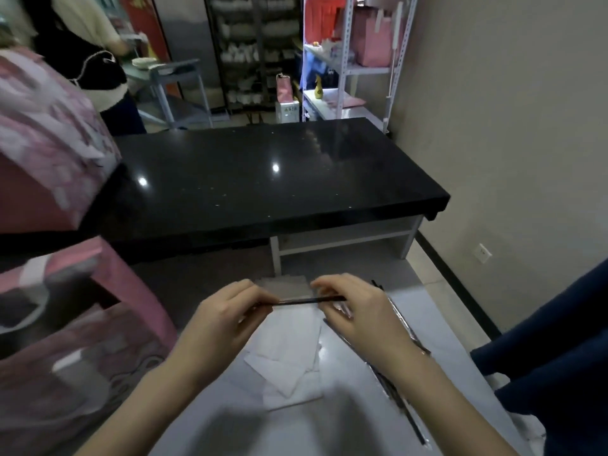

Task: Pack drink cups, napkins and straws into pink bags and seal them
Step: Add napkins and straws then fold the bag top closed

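Ahead of me stands the black counter (263, 192), glossy, with ceiling lights mirrored in its top. A white frame (345, 238) carries it from beneath. Beyond its far left corner a person in a cream top (98, 60) stands at a grey metal trolley (177, 80). Behind its far edge I see a dark rack of white items (250, 54) and a small white box (289, 110) on the floor. Behind its far right corner rises a white angle-iron shelf (346, 77) with a yellow bottle (318, 88) on it. Right of the counter, the beige wall (510, 110) has a socket (484, 252) low down; nearer than the counter on that side lies dark blue cloth (559, 340).
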`<state>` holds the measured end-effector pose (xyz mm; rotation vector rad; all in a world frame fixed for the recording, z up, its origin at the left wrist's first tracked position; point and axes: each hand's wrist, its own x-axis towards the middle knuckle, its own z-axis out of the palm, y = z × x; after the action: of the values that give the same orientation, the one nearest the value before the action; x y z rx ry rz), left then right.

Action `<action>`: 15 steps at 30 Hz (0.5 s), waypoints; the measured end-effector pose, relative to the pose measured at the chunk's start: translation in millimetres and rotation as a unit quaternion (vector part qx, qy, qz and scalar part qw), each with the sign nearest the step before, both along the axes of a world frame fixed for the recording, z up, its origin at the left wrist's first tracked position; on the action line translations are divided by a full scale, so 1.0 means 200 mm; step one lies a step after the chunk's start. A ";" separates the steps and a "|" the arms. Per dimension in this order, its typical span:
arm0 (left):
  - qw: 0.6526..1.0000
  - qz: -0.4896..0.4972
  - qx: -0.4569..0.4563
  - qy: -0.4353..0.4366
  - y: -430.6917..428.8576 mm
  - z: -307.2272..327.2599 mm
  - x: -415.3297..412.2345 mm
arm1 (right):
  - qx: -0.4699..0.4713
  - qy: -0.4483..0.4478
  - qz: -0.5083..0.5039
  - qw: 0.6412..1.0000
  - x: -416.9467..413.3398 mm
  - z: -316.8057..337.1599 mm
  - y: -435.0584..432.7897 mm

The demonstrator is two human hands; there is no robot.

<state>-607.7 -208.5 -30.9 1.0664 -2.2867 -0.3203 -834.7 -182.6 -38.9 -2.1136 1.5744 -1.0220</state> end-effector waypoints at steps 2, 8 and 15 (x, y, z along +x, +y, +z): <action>0.998 0.038 -0.041 -0.005 0.06 0.08 0.15 | -0.056 0.025 0.032 0.998 0.17 0.10 -0.03; 0.980 0.148 -0.129 0.015 0.19 0.24 0.65 | -0.112 0.078 0.145 0.980 0.75 0.33 -0.12; 0.936 0.299 -0.130 0.132 0.24 0.26 1.24 | -0.061 0.057 0.197 0.977 1.25 0.50 -0.26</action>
<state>-360.5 -159.7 21.2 1.4107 -1.6139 0.0844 -584.9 -233.9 61.4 -2.4751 1.0909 -0.8905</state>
